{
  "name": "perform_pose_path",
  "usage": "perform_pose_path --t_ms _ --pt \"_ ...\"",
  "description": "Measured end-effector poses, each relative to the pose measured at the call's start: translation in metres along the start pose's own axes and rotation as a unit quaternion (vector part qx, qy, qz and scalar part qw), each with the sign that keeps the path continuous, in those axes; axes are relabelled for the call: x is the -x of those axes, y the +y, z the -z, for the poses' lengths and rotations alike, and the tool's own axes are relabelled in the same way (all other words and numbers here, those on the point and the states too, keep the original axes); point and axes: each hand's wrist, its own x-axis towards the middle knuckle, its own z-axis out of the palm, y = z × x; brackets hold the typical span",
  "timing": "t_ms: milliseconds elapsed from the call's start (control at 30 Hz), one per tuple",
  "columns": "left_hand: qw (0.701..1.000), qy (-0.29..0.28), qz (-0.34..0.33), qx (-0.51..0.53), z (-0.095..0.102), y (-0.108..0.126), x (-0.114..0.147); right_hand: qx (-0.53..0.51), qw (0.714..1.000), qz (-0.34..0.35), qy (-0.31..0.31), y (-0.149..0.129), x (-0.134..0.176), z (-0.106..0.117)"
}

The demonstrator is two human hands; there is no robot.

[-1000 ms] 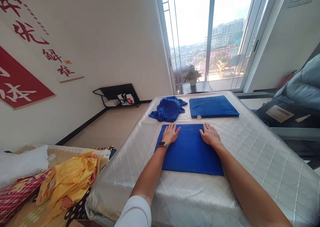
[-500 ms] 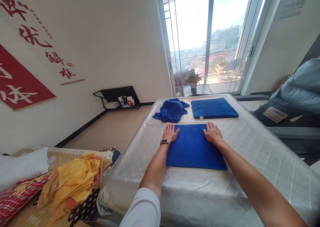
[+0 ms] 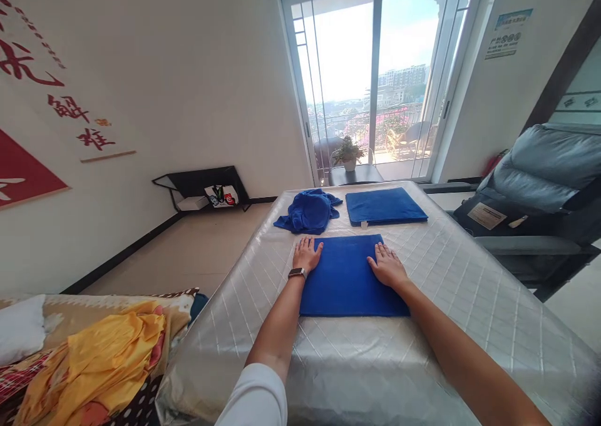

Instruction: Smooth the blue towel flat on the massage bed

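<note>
A blue cloth (image 3: 350, 282), folded into a flat rectangle, lies in front of me on a silvery quilted table cover (image 3: 460, 288). My left hand (image 3: 307, 255) rests flat on its far left corner, fingers stretched out, with a watch on the wrist. On its right edge lies my right hand (image 3: 387, 264), palm down and fingers extended. Just beyond is a crumpled blue cloth (image 3: 308, 211) at the left. Beside that, on the right, sits a second folded blue cloth (image 3: 385, 206) with a small white tag at its near edge.
At the lower left, yellow fabric (image 3: 107, 351) lies heaped on patterned bedding. A grey armchair (image 3: 554, 163) with a dark bag (image 3: 488, 216) stands at the right. Behind the table, a potted plant (image 3: 349, 152) stands before a sliding glass door. A black rack (image 3: 206, 185) is by the wall.
The view has turned slightly to the right, so the scene sits further left. Both hands stay on the folded cloth; the right one has slid slightly nearer along its edge.
</note>
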Motion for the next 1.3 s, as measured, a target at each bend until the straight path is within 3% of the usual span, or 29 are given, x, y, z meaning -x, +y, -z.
perform_pose_path --t_ms 100,167,267,367,533,600,667,800,1133,1300 --pt "0.998 0.066 -0.001 -0.01 0.005 0.001 0.005 -0.005 1.0 -0.001 0.003 -0.001 0.001 0.002" --pt "0.995 0.095 -0.041 -0.012 0.011 0.004 0.009 -0.011 1.0 -0.002 0.005 -0.002 0.001 0.002" --pt "0.988 0.088 -0.13 0.002 0.017 0.019 0.014 -0.02 1.0 -0.005 0.005 -0.002 0.001 0.002" --pt "0.978 0.071 -0.196 0.032 0.015 0.06 0.019 -0.02 1.0 -0.006 0.004 -0.002 0.001 0.002" --pt "0.962 0.028 -0.267 0.053 -0.012 0.155 0.024 -0.01 1.0 0.009 -0.004 0.001 0.002 0.002" --pt "0.956 -0.002 -0.289 0.053 -0.022 0.177 0.023 0.001 1.0 0.023 -0.009 0.003 0.004 0.002" --pt "0.956 -0.026 -0.287 0.054 -0.028 0.182 0.022 0.011 0.999 0.03 -0.008 0.004 0.004 0.002" --pt "0.97 -0.048 -0.233 0.058 -0.027 0.148 0.022 0.004 1.0 0.014 0.001 0.002 0.002 0.003" --pt "0.998 -0.049 -0.044 0.008 0.003 -0.002 0.043 -0.003 1.0 0.0 0.004 -0.001 0.001 0.003" --pt "0.999 -0.044 -0.011 0.01 0.005 -0.024 0.053 -0.002 1.0 0.001 0.005 0.001 -0.001 0.001"
